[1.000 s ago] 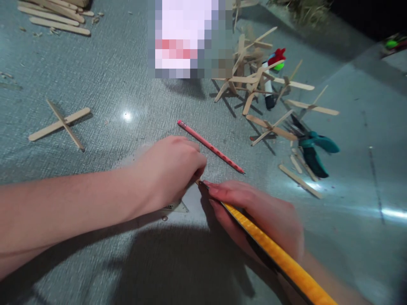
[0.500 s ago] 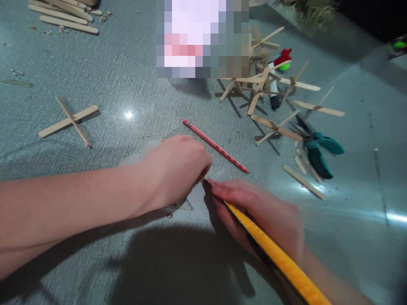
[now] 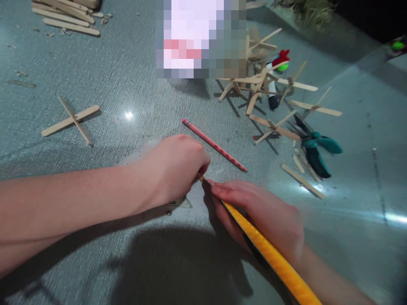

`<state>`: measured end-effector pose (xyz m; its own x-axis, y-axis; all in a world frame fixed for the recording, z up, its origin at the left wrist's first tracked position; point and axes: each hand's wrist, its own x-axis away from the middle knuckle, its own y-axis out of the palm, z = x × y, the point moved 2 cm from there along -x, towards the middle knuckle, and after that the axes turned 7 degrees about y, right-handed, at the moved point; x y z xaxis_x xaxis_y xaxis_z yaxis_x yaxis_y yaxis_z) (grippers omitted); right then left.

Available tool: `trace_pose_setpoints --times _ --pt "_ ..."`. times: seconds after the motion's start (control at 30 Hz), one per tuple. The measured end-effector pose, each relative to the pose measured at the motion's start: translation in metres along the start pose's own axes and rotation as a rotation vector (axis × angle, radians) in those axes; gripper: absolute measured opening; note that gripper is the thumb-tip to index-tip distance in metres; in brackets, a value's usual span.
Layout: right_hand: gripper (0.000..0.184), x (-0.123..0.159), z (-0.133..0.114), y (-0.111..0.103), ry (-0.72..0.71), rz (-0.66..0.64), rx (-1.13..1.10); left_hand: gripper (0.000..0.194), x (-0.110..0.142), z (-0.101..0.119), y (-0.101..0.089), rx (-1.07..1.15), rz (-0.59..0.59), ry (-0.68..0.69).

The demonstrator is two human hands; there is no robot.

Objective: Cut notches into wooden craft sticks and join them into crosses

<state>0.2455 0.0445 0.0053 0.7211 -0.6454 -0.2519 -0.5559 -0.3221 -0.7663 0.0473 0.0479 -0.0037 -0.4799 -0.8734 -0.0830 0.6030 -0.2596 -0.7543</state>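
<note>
My left hand (image 3: 181, 167) is closed, its fingertips curled under and hidden, on what looks like a craft stick (image 3: 201, 178); only a short tan end shows. Close to it, my right hand (image 3: 260, 212) is closed round a long yellow bar-like tool (image 3: 270, 252) with a dark edge, which runs towards the camera; its kind I cannot make out. The right fingertips come right up to the stick's end. Under the left wrist, the corner of a clear set square or ruler (image 3: 182, 203) sticks out. A pink pencil (image 3: 216, 146) lies just beyond both hands.
Two crossed craft sticks (image 3: 73, 119) lie at left, a stack of loose sticks (image 3: 68, 17) at upper left. Several joined crosses (image 3: 259, 84) are heaped at upper right around a black-and-white marker (image 3: 272, 91). Teal-handled pliers (image 3: 318, 146) and cut stick pieces (image 3: 302, 181) lie at right.
The view has shifted slightly. Both hands keep nearly the same pose, and a little more of the stick's end shows between them.
</note>
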Motion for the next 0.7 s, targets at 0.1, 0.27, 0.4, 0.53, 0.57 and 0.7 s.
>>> trace_pose_setpoints --times 0.1,0.27,0.4,0.53,0.57,0.7 --pt "0.027 0.001 0.0 0.0 -0.008 0.004 0.013 0.02 0.001 0.0 0.001 -0.039 -0.031 -0.008" --pt "0.028 0.002 0.0 -0.001 -0.006 0.003 0.027 0.02 0.001 0.0 0.001 -0.051 -0.01 0.018" --pt "0.029 0.001 -0.001 -0.001 0.004 0.007 0.022 0.02 0.001 0.0 0.001 -0.058 -0.013 0.02" --pt "0.027 0.007 0.004 0.0 0.014 0.007 0.006 0.02 0.001 -0.001 0.001 -0.031 -0.001 0.016" --pt "0.025 0.01 0.007 0.001 0.019 -0.006 0.001 0.02 0.001 -0.001 0.001 -0.024 -0.007 0.008" --pt "0.021 0.016 0.015 -0.002 0.061 -0.119 -0.052 0.021 0.001 0.0 -0.001 -0.007 -0.054 -0.022"
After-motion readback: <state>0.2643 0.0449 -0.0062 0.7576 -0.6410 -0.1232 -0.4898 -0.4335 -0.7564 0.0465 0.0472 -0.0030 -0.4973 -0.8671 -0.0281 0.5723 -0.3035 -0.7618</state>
